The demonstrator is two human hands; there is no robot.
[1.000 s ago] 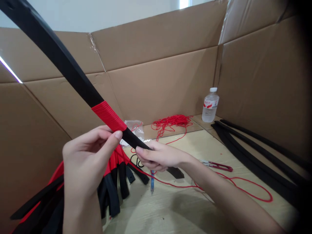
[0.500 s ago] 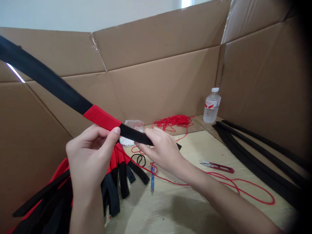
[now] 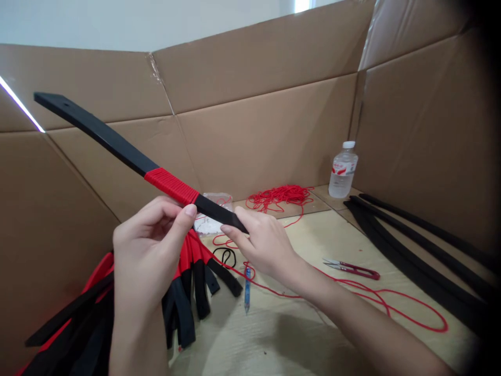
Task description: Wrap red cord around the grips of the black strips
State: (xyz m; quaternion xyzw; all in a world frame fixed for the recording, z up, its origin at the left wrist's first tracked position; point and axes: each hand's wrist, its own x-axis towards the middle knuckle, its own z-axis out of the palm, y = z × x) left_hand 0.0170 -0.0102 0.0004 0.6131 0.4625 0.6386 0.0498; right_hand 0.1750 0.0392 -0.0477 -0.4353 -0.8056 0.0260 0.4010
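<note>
At the far left, a bundle of black strips [image 3: 183, 313] with red tips sits just below the left hand [image 3: 148, 250], whose thumb and fingers pinch a black strip [image 3: 102, 136] right beside its red cord wrap [image 3: 171, 186], holding it up and slanting away to the left. The right hand [image 3: 266, 248], fingers pressed together, clamps the strip's lower end; beyond it lie loose red cord [image 3: 279, 197], a pen [image 3: 247, 288], snips [image 3: 351, 269], a water bottle [image 3: 343, 176] and more black strips [image 3: 415, 256].

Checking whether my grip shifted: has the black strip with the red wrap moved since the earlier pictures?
Yes. The black strip has swung down: its far end, which earlier rose past the top edge of the cardboard wall, now lies below that edge.
</note>
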